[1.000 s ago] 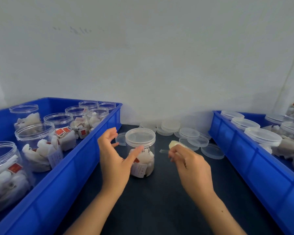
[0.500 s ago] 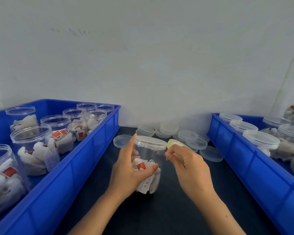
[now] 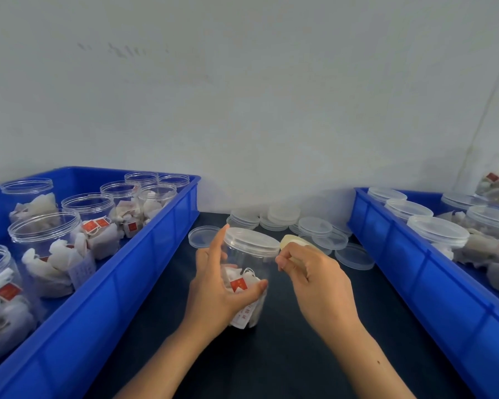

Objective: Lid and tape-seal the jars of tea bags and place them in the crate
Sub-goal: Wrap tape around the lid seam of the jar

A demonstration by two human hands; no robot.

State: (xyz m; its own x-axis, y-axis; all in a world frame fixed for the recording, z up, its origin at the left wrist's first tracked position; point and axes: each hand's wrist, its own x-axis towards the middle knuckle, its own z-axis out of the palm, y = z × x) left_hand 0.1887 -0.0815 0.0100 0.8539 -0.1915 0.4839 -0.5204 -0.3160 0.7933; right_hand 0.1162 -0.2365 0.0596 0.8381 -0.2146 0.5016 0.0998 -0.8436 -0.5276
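Note:
A clear plastic jar (image 3: 249, 263) of tea bags with a clear lid (image 3: 251, 239) on top is tilted over the dark table, gripped by my left hand (image 3: 218, 286) with thumb across its front and index finger raised along its side. My right hand (image 3: 314, 279) holds a pale yellowish roll of tape (image 3: 293, 242) just right of the lid, fingertips pinched close to the lid's rim. The tape strip itself is too thin to make out.
A blue crate (image 3: 133, 272) on the left holds several open jars of tea bags. A blue crate (image 3: 409, 263) on the right holds several lidded jars. Loose clear lids (image 3: 314, 228) lie stacked at the back of the dark table (image 3: 285, 355), near the wall.
My left hand went from beside the standing jar to gripping and tilting it toward me. My right hand with the tape moved up to the lid's rim.

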